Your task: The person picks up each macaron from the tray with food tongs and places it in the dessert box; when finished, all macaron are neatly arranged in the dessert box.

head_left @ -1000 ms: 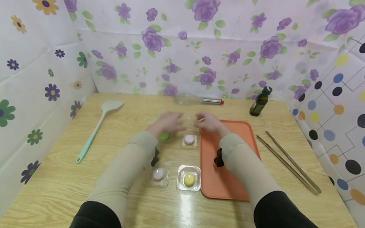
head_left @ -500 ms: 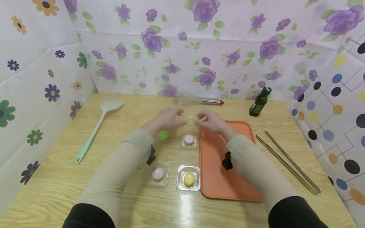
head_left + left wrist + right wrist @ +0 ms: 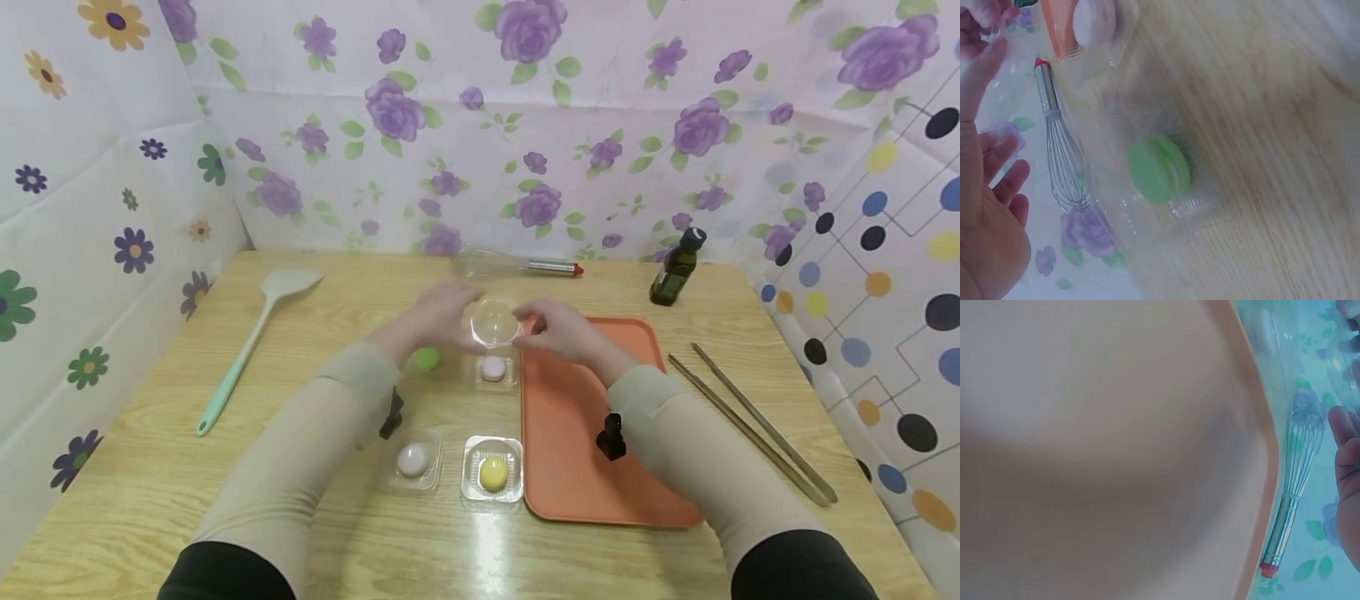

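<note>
Between both hands, in the head view, is a clear plastic lid (image 3: 496, 323) with a round dome, raised above the table. My left hand (image 3: 438, 318) pinches its left edge, and my right hand (image 3: 558, 329) pinches the right edge. Just below it a pink macaron (image 3: 492, 368) sits in a clear plastic tray. A green macaron (image 3: 1159, 169) in clear packaging lies beneath the left wrist. Nearer the front are a pale purple macaron (image 3: 412, 460) and a yellow macaron (image 3: 493, 473), each in a clear container.
An orange tray (image 3: 600, 450) lies under the right forearm. Behind the hands rests a whisk (image 3: 517, 265); a dark bottle (image 3: 675, 268) stands back right. Metal tongs (image 3: 750, 425) lie at right, a spatula (image 3: 258, 337) at left. Patterned cloth walls border the table.
The clear lid, barely visible before, has turned so its dome shows toward the head camera. Both hands stay near the same spot, while the right forearm has swung outward to the right.
</note>
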The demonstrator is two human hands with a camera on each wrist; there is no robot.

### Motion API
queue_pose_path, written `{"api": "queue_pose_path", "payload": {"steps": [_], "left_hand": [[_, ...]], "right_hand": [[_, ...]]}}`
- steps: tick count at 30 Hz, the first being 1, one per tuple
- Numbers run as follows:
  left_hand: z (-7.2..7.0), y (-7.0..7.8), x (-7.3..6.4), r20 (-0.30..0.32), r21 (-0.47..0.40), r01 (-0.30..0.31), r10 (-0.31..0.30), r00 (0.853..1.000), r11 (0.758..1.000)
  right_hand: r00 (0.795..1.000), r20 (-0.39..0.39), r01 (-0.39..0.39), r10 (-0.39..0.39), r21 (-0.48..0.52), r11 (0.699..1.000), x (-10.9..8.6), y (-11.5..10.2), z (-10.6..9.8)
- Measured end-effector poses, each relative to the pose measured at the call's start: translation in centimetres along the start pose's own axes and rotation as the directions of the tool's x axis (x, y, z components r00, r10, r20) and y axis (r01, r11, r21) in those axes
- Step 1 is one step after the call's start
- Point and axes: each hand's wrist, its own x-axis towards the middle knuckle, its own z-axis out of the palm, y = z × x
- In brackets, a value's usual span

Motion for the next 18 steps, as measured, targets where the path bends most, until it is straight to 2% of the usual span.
{"api": "queue_pose_path", "payload": {"steps": [3,8,11,13,14,16,18], "left_hand": [[0.3,0.1,-0.1,-0.023,0.038,-0.002,0.003,1.000,0.999],[0.4,0.4,-0.5,-0.067,0.048,0.004,-0.001,0.998,0.999],[0.2,0.5,-0.8,-0.094,0.056,-0.017,0.022,0.995,0.998],[0.1,0.6,-1.0,-0.114,0.060,-0.036,0.042,0.993,0.998],[0.1,0.6,-1.1,-0.126,0.066,-0.050,0.058,0.990,0.997],[0.0,0.8,-1.2,-0.147,0.078,-0.081,0.091,0.985,0.994],[0.0,0.9,-1.3,-0.162,0.091,-0.111,0.125,0.979,0.990]], "right_hand": [[1.000,-0.008,-0.014,0.014,0.022,1.000,-0.1,-0.1,0.2],[0.999,-0.010,-0.034,0.035,0.096,0.995,-0.5,-0.5,0.2],[0.998,-0.029,-0.046,0.055,0.247,0.968,-0.7,-0.7,0.2],[0.996,-0.036,-0.062,0.082,0.382,0.922,-0.9,-0.8,0.1],[0.995,-0.029,-0.068,0.091,0.459,0.886,-0.9,-0.9,0.1],[0.995,0.009,-0.088,0.103,0.604,0.792,-1.0,-1.0,0.0],[0.992,0.072,-0.128,0.109,0.697,0.705,-1.1,-1.2,-0.2]]}}
